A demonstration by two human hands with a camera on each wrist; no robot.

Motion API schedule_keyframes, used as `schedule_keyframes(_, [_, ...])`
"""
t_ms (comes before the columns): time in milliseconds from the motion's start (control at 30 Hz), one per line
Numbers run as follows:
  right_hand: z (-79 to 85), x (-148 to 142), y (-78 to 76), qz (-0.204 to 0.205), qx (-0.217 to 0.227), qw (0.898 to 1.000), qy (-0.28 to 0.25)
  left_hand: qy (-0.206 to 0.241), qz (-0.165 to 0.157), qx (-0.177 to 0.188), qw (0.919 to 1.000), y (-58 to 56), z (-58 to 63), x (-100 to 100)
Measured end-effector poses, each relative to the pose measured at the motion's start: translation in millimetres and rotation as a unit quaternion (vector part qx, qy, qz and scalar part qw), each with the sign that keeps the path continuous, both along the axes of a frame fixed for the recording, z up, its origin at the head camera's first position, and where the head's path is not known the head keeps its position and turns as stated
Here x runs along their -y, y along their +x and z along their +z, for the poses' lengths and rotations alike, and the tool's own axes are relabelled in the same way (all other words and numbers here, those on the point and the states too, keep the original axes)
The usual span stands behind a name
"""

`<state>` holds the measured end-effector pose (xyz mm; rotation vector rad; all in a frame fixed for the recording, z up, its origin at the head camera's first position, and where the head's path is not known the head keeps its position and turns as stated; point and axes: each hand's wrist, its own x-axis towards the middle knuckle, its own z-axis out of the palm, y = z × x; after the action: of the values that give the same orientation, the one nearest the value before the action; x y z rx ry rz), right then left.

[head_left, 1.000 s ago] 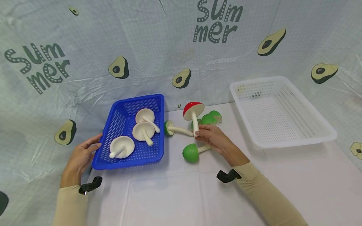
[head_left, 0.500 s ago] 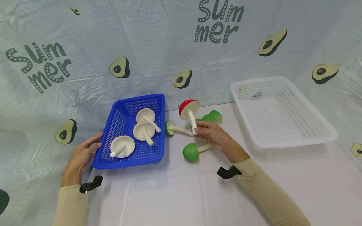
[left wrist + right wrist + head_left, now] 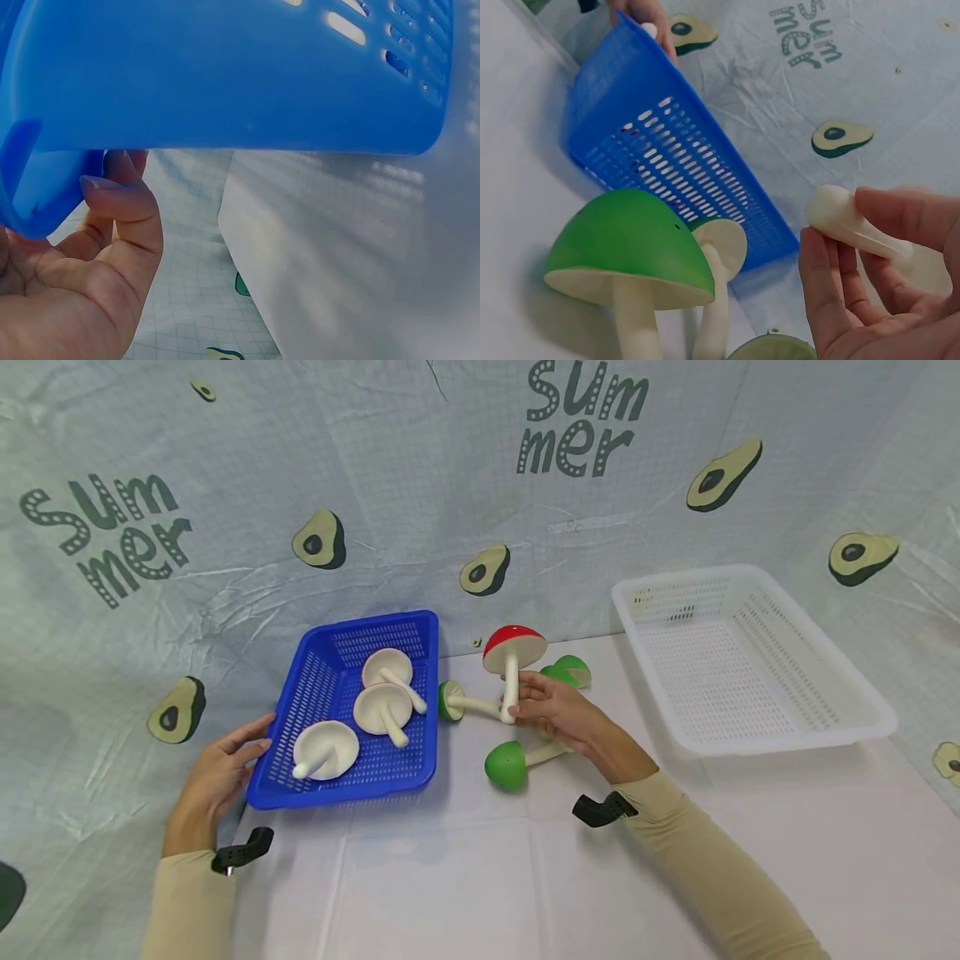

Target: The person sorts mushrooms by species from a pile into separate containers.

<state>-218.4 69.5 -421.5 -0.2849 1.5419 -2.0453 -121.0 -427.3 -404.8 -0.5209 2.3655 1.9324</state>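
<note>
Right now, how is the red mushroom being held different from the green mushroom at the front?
The red mushroom has a red cap; the green mushroom has a green one. The red mushroom is in the right grip, cap on top; the green mushroom lies sideways on the table. Both have pale stems.

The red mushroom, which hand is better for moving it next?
Probably the right hand: it holds the red mushroom by the stem, while the left hand holds the blue basket at its edge.
</note>
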Motion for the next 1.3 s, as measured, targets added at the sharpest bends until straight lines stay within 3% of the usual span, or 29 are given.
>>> schedule_keyframes(233, [3.4,2.9,-2.9,0.003,-0.055,0.996,0.072,-0.01,-0.005,-0.002,0.9999,1.1,0.3,-0.5])
schedule_keyframes(467, [7.2,8.2,-4.8,0.006,-0.044,0.998,0.045,-0.021,-0.005,0.002,0.9998,-0.1,1.3,-1.5])
schedule_keyframes(933, [21.2,32.2,-4.0,0.019,-0.056,0.995,0.08,0.011,-0.003,-0.017,0.9998,2.8,1.8,-2.2])
schedule_keyframes(1300, [29.6,51.3,-0.9,0.034,-0.051,0.996,0.065,-0.016,0.005,-0.014,0.9998,3.0,3.3,-5.4])
